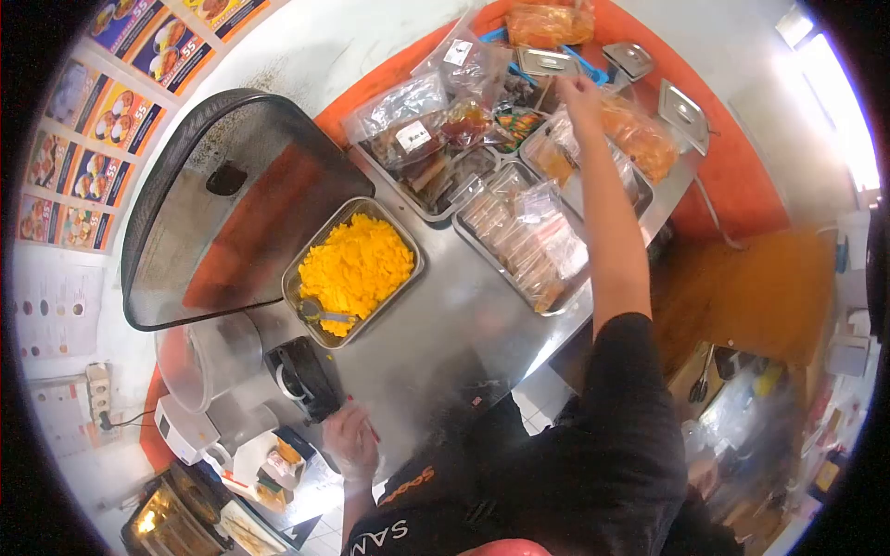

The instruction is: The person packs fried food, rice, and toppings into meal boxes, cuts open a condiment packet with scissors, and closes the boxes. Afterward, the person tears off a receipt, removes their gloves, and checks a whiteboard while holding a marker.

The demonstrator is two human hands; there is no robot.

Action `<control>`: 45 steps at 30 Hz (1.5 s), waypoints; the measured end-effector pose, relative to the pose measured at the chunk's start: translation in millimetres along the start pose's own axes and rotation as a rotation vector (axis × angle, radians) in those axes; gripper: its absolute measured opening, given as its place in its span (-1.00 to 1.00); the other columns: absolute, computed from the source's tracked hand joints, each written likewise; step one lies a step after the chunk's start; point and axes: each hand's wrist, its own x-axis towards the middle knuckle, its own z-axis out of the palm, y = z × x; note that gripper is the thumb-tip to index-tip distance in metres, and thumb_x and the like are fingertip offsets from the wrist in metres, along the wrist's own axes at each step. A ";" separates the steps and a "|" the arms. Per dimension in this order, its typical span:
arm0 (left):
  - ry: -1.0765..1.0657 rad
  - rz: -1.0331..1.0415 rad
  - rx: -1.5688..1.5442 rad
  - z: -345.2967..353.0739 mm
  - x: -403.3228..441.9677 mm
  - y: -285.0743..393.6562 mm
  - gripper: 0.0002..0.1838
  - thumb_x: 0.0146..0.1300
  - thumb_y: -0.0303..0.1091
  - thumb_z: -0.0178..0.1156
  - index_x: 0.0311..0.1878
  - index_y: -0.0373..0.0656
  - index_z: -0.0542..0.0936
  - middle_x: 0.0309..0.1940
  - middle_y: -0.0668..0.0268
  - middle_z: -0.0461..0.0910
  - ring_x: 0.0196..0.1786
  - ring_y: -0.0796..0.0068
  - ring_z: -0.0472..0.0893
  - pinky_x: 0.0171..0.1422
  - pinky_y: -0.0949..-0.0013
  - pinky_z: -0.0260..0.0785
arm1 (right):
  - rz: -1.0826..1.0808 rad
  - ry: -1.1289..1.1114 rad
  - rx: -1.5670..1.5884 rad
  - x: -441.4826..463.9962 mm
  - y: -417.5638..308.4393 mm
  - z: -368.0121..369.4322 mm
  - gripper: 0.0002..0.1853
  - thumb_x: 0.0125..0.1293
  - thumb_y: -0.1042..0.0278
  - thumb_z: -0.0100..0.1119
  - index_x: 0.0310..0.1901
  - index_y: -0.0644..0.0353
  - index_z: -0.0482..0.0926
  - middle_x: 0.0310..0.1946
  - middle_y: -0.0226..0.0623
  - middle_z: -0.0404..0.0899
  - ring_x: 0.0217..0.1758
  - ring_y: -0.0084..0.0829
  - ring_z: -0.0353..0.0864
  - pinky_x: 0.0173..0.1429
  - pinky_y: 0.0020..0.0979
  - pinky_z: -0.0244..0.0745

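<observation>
At the lower left, my left hand (352,443), in a clear glove, is closed around a thin red stick (372,426), beside a black box-like device (311,380). My right arm reaches far forward, where my right hand (577,96) has its fingers together just beside a steel lid (547,62); what they pinch, if anything, is too small to tell. Below that hand, trays (454,221) hold plastic-wrapped food packs (530,243). Yellow shredded food (357,269) and a scoop (326,313) are in a steel pan (414,280).
A black-rimmed mesh cover (227,208) stands left of the pan. Near it are a clear round tub (211,357) and a white device (181,429). More steel lids (684,113) lie at the back right, by a bag of orange food (638,137).
</observation>
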 end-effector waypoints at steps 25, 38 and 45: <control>-0.952 -0.504 -0.984 95.0 75.4 24.1 -0.79 0.23 -0.36 0.32 -0.14 -0.29 0.69 -0.34 0.34 0.69 -0.26 0.59 0.60 -0.10 0.46 0.44 | 0.146 -1.214 0.106 -361.9 -132.1 -54.5 -0.82 0.24 0.37 0.22 -0.21 0.28 0.66 -0.31 -0.15 0.69 -0.22 -0.37 0.67 -0.08 -0.35 0.53; -0.845 -0.669 -0.898 127.9 25.0 -23.0 -0.69 0.30 -0.34 0.30 0.03 -0.30 0.61 -0.09 0.35 0.63 -0.06 0.54 0.56 0.12 0.42 0.39 | 0.260 1.078 -0.537 -418.9 45.6 -315.1 -0.92 0.23 0.50 0.07 -0.36 0.23 0.57 -0.43 -0.18 0.62 -0.35 -0.27 0.59 -0.17 -0.24 0.51; -0.806 -0.555 -0.754 118.0 37.3 15.3 -0.62 0.38 -0.19 0.20 0.09 -0.29 0.61 -0.10 0.36 0.63 -0.05 0.55 0.56 0.15 0.45 0.37 | 0.805 0.745 -1.172 -498.4 162.9 -557.6 -0.74 0.12 0.29 0.21 -0.22 0.26 0.71 -0.23 0.04 0.71 -0.10 -0.05 0.72 0.00 -0.08 0.59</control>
